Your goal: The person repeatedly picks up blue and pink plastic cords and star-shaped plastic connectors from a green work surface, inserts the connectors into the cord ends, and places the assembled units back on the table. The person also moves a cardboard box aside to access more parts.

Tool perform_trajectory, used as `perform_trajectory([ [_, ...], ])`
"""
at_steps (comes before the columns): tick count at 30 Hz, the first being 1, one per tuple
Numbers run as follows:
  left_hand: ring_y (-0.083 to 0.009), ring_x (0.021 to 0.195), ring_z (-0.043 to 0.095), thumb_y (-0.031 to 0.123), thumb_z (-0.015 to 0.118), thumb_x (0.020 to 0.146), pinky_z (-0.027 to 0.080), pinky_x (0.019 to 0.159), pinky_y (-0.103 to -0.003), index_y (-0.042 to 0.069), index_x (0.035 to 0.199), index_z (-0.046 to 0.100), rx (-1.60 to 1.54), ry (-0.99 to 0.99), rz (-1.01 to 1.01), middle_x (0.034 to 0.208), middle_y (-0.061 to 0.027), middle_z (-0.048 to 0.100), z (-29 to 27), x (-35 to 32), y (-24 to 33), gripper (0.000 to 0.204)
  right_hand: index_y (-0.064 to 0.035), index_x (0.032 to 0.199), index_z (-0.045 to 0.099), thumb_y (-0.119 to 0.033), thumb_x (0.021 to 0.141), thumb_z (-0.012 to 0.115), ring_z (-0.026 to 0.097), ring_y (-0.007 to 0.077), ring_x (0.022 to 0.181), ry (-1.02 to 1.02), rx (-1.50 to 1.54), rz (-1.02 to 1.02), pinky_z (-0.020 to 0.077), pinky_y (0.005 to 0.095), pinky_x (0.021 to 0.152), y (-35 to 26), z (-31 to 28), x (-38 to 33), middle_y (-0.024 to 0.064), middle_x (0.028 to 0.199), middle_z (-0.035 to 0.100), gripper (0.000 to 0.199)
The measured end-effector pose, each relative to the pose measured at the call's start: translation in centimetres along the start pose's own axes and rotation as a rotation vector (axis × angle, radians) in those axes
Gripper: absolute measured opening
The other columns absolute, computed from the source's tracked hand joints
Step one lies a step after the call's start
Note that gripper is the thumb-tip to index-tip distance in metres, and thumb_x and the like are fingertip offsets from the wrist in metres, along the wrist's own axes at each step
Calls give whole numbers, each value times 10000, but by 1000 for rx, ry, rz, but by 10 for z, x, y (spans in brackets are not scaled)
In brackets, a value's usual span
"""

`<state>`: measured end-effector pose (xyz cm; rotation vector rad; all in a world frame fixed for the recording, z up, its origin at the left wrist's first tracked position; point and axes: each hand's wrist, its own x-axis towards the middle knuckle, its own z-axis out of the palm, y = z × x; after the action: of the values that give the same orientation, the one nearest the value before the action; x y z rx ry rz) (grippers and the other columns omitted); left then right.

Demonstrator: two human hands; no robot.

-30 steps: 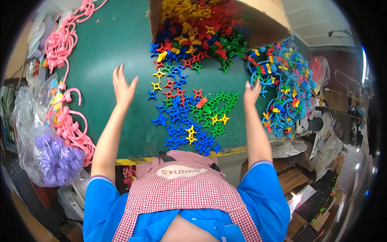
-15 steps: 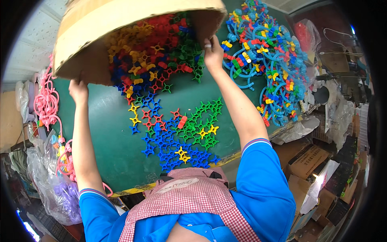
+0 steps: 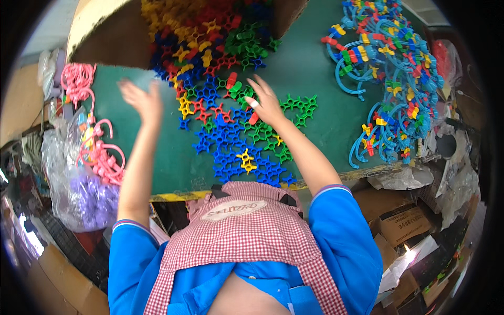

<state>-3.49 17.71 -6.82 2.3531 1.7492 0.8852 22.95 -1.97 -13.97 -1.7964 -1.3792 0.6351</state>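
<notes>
A large cardboard box point(image 3: 107, 44) lies tipped at the far side of the table, its mouth facing me. Yellow, red, blue and green star-shaped plastic connectors point(image 3: 202, 34) fill it and spill out toward me. My left hand point(image 3: 143, 100), a little blurred, is off the box with fingers spread, left of the spill and above bare tabletop. Over the right edge of the loose pieces is my right hand point(image 3: 266, 105), fingers extended; whether it touches them I cannot tell. Linked blue connectors point(image 3: 228, 139) lie nearest me, green ones point(image 3: 302, 107) beyond my right hand.
Light-blue tubes with coloured connectors point(image 3: 399, 68) are heaped on the right of the green table point(image 3: 178, 157). Pink tubing point(image 3: 79, 81) and a clear bag of purple pieces point(image 3: 94, 202) sit along the left edge. Cardboard boxes point(image 3: 404, 223) stand below at the right.
Both hands have let go of the box rim and come nearer to me, my right over the connectors. The box appears farther away, with more connectors outside its mouth.
</notes>
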Motion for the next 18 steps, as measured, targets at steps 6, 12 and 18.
perform_trajectory([
  [6, -368, 1376, 154, 385, 774, 599, 170, 1015, -660, 376, 1335, 408, -22, -1005, 666, 1484, -106, 222, -41, -209, 96, 822, -121, 1358, 406, -393, 838, 556, 286, 406, 1297, 193, -362, 193, 231, 496, 1056, 27, -69, -185, 229, 1424, 282, 605],
  [12, -307, 1390, 152, 370, 763, 633, 162, 1028, -656, 430, 1372, 319, 146, -1031, 623, 1497, -81, 198, -37, -211, 63, 864, -198, 1416, 322, -472, 813, 578, 121, 383, 1381, -38, -585, 245, 142, 500, 1102, 16, -3, -188, 227, 1493, 118, 709],
  [18, -261, 1402, 131, 409, 727, 686, 149, 1067, -598, 440, 1402, 234, 348, -1041, 637, 1523, -64, 126, -54, -165, 11, 870, -161, 1403, 323, -448, 824, 583, 166, 379, 1358, -80, -464, 72, 166, 495, 1096, -28, 56, -115, 215, 1470, 168, 696],
])
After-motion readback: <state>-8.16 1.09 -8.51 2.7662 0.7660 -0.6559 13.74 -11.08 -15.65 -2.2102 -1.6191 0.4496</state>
